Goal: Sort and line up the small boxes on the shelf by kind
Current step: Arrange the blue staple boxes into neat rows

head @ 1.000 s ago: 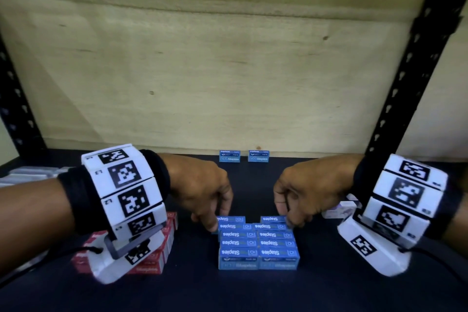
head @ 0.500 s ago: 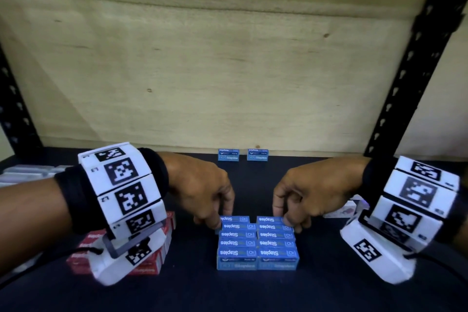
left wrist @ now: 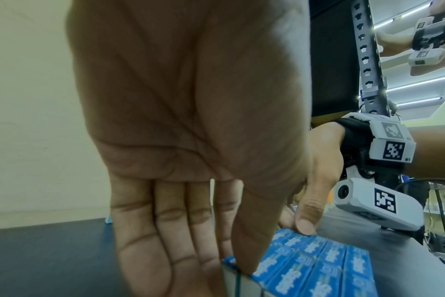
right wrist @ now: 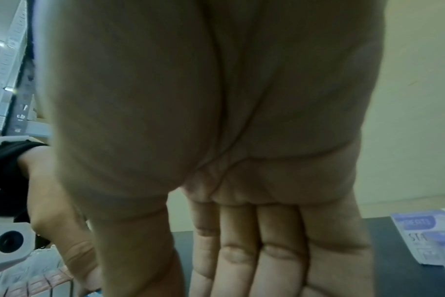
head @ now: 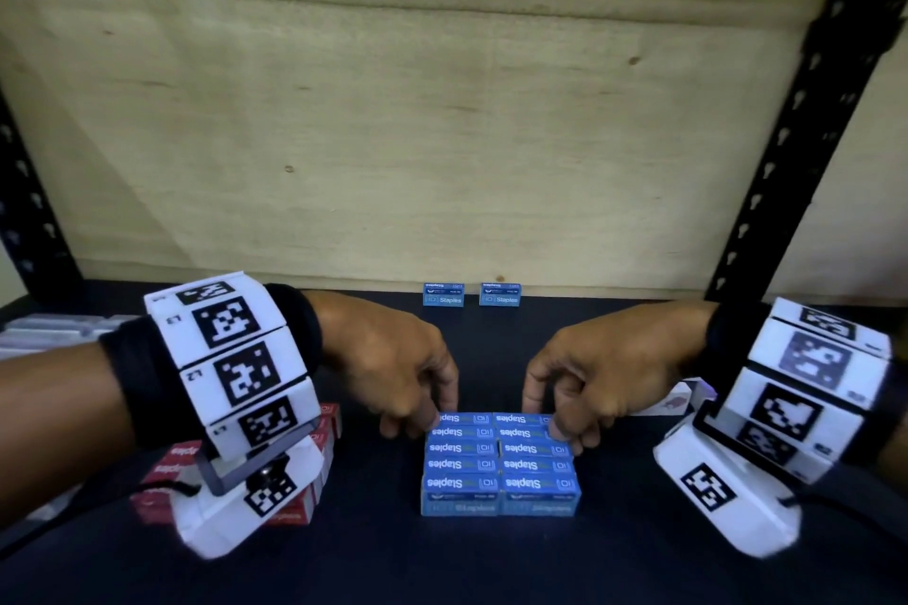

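Note:
Blue staple boxes (head: pixel 498 462) lie packed in a block of two columns at the middle of the dark shelf (head: pixel 452 565). My left hand (head: pixel 425 410) holds the far-left box (left wrist: pixel 269 263), thumb on its top and fingers down along its outer side. My right hand (head: pixel 553 420) holds the far-right box (head: pixel 521 419) the same way, its thumb (left wrist: pixel 305 225) pressing the top. Two more blue boxes (head: pixel 443 295) (head: pixel 500 295) stand apart against the back wall.
Red staple boxes (head: pixel 322 432) sit in a block under my left wrist. Pale lilac boxes (head: pixel 680 400) lie behind my right hand. Clear grey boxes (head: pixel 44 329) are at the far left. Black uprights (head: pixel 806 113) frame the shelf, and a plywood wall (head: pixel 442 138) closes the back.
Both hands have stayed at the far corners of the blue block. The right thumb has shifted onto the boxes' tops. The block itself has not visibly moved.

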